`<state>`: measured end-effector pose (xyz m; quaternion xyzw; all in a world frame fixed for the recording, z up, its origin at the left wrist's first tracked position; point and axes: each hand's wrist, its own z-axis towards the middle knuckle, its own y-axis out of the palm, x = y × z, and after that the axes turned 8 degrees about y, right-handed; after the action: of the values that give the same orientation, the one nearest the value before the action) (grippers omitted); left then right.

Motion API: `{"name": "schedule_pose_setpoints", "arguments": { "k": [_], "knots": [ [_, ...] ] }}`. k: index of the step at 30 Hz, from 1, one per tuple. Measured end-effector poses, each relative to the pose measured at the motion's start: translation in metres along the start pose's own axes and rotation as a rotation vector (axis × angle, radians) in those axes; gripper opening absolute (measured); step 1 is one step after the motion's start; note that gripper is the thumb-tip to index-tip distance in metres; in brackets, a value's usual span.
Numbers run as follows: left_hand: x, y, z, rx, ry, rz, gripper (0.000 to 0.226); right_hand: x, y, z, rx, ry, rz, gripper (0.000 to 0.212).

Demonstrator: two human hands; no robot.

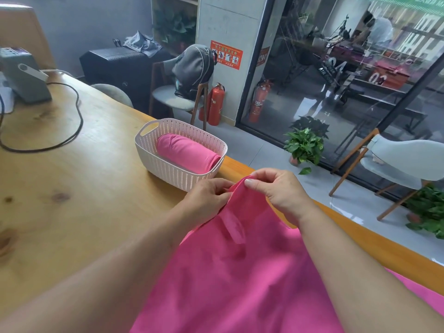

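Left hand (207, 197) and right hand (276, 188) both pinch the far edge of the loose pink fabric sheet (240, 272), fingers curled, close together. Sheet trails back toward the person over the wooden table (72, 188) — white slotted plastic basket (182, 123) sits just beyond, nearer the left hand.

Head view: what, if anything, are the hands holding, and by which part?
The pink cloth: left hand and right hand both pinch its raised top edge, close together; the rest hangs down.

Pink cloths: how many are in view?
2. A rolled cloth lies in the basket; the left hand and right hand pinch a spread cloth. More may sit under it.
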<state>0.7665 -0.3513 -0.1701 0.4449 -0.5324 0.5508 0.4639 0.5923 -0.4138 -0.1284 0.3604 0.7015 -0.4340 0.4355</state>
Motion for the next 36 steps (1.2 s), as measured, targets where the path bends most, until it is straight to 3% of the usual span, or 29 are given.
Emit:
{"name": "schedule_pose_setpoints", "arguments": {
  "k": [2,5,8,13,19,21,24,27,29,32,36],
  "knots": [
    [-0.006,-0.010,-0.005,0.018,-0.047,0.258,0.004,-0.001,0.000,0.005,0.011,-0.005,0.019,0.004],
    [-0.021,-0.025,-0.016,-0.038,-0.142,0.516,0.027,-0.002,0.001,0.015,0.013,-0.003,0.003,0.004],
    [-0.028,-0.035,-0.027,0.017,-0.186,0.511,0.025,-0.002,0.006,0.028,0.015,0.001,-0.053,0.005],
    [-0.018,-0.043,-0.040,0.141,-0.058,0.545,0.033,0.002,0.013,0.051,0.090,0.000,-0.144,0.008],
    [-0.013,-0.069,-0.070,-0.090,-0.316,0.845,0.017,0.015,-0.004,0.076,0.288,0.010,-0.236,0.013],
    [-0.017,-0.076,-0.081,-0.078,-0.346,0.787,0.024,0.019,-0.007,0.079,0.287,0.013,-0.261,0.014],
    [-0.023,-0.080,-0.095,0.053,-0.400,0.453,0.035,0.025,-0.002,0.086,0.290,0.024,-0.348,0.008],
    [-0.020,-0.077,-0.103,0.130,-0.468,0.280,0.060,0.030,0.009,0.092,0.311,0.048,-0.431,0.010],
    [-0.019,-0.073,-0.102,0.115,-0.463,0.390,0.065,0.033,0.016,0.095,0.320,0.055,-0.467,0.012],
    [-0.029,-0.068,-0.100,0.082,-0.357,0.625,0.037,0.033,0.026,0.097,0.311,0.045,-0.528,0.011],
    [-0.046,-0.069,-0.113,0.079,-0.317,0.642,0.032,0.031,0.030,0.102,0.292,0.049,-0.558,0.014]
  ]
}}
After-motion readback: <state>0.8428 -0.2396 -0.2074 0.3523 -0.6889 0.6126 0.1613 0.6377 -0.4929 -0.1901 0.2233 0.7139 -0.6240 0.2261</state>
